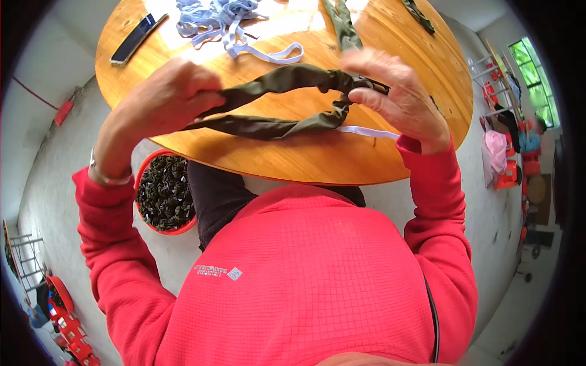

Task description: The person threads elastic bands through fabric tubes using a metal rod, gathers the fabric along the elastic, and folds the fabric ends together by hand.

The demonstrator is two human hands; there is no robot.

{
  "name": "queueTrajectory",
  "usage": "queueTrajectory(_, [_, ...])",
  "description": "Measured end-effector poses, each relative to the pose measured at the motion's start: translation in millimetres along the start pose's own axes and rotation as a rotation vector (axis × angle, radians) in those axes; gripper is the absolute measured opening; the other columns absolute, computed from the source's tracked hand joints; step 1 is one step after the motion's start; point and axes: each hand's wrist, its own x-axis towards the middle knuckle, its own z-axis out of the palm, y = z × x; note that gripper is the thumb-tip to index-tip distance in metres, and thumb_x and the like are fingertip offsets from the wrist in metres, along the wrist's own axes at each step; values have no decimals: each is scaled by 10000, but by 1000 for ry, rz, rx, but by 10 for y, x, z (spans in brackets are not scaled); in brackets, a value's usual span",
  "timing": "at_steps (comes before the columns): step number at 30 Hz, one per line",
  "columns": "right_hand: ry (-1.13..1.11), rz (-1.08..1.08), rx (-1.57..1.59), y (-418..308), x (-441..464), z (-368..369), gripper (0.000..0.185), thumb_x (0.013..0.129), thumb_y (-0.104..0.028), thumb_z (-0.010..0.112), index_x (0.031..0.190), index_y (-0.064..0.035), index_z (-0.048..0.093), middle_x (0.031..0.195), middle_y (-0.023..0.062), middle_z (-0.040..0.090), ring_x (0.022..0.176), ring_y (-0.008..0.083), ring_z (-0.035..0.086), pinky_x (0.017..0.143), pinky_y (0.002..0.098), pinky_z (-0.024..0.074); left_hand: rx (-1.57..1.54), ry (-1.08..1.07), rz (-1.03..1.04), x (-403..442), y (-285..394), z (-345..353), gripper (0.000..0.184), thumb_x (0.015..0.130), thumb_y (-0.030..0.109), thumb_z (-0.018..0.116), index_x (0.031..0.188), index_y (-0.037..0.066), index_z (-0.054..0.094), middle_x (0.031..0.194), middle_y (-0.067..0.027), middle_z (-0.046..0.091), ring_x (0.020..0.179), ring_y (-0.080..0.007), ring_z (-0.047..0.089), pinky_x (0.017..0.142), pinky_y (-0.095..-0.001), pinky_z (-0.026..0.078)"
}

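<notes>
A long loop of gathered olive-green fabric band [268, 82] is stretched between my two hands above the round wooden table. My left hand [177, 94] is closed around its left end, fingers curled in. At the right end, where the band's two sides meet, my right hand [394, 88] pinches the fabric between thumb and fingers. A small dark, shiny-edged piece [373, 87] shows in that grip; I cannot make out what it is. A white elastic strip [369, 130] runs from the fabric's lower right end to beneath my right wrist.
On the wooden table [305, 161] lie a pile of pale blue elastic straps [213, 21], a dark flat strip [135, 41] and more olive fabric [343, 27]. A red basin [141, 210] full of dark gathered fabric pieces stands on the floor by my left leg.
</notes>
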Motion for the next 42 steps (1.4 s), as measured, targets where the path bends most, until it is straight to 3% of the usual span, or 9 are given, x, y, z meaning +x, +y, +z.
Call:
queueTrajectory(5, [-144,28,67,-275,405,78,210,830,-200,619,875,5,614,715,174,594,640,360,552,606,385,450,-155,-47,-56,263,327,-15,189,861,118,564,776,-46,604,534,-36,534,486,-87,533,461,-244,423])
queueTrajectory(13, [-495,417,434,-203,309,-607,249,859,-113,576,664,40,559,534,37,495,492,69,486,440,244,366,-758,-539,-104,71,-68,-354,205,841,114,591,769,-75,625,576,-52,582,434,-84,547,386,-214,439])
queueTrajectory(17, [-418,421,346,-202,276,-672,247,859,-123,587,684,52,578,548,36,509,482,75,478,442,239,374,-289,-320,-257,60,44,-282,74,774,11,577,768,-60,597,577,-40,558,459,-101,565,419,-228,452])
queueTrajectory(21, [-284,466,278,-216,264,-723,244,871,-133,582,704,43,599,559,27,512,469,61,440,431,225,347,198,203,108,-19,-22,-390,108,754,2,638,807,-27,549,630,-36,514,615,-95,538,538,-243,443])
queueTrajectory(23, [-201,570,361,-268,271,-762,243,876,-133,577,699,32,599,558,18,509,468,55,423,424,222,332,157,596,372,-69,-111,-487,198,722,-76,650,760,-13,466,910,-98,612,731,-119,567,627,-260,472])
queueTrajectory(29, [-235,448,346,-129,201,-587,254,875,-149,589,687,23,584,543,6,476,471,51,438,425,220,347,493,857,503,-196,-363,45,359,627,-60,722,647,40,378,900,-177,651,726,-236,645,625,-294,504])
queueTrajectory(34, [-285,480,339,-156,157,-565,251,871,-144,591,693,33,579,538,10,464,480,63,468,428,226,372,-115,787,328,-257,-363,258,353,743,13,705,588,48,390,797,-154,662,709,-169,632,627,-271,484])
queueTrajectory(37, [-284,462,361,-168,131,-557,244,870,-143,591,700,31,582,539,13,460,476,65,468,420,231,373,-762,728,232,-179,-266,54,236,918,200,524,893,-25,592,935,-144,657,890,-196,646,761,-294,503])
queueTrajectory(42, [-304,491,381,-154,119,-599,242,869,-133,588,696,38,585,547,23,471,480,70,478,425,229,378,-1145,70,131,37,-284,127,386,916,283,476,1101,-48,551,973,-138,638,911,-186,618,820,-292,474])
